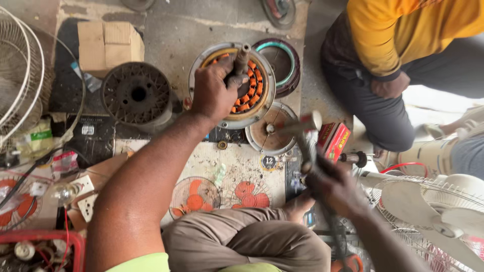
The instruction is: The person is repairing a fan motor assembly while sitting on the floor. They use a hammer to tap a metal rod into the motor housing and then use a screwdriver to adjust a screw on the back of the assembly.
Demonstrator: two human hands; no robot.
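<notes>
The left hand [214, 93] is closed around a dark steel shaft [241, 59] that stands up out of the middle of a round motor stator [254, 95], whose ring of orange copper coils shows beneath and to the right of the knuckles. The stator sits in a grey metal housing on the floor, directly ahead of the person's knees. The right hand [335, 189] is clamped on the handle of a hammer [302, 126], blurred, its metal head raised just right of and below the stator, above a shallow round motor cover [272, 138]. The two hands are well apart, the stator nearer the left.

One stator, one hammer and one shaft are in view. A second round cover with a teal ring [282, 63] lies touching the stator's far right edge; a dark ribbed rotor drum [136, 95] stands to its left, beside one cardboard box [108, 45]. A small red box [335, 141] lies right of the hammer. A second person in a yellow shirt [403, 30] crouches at top right
</notes>
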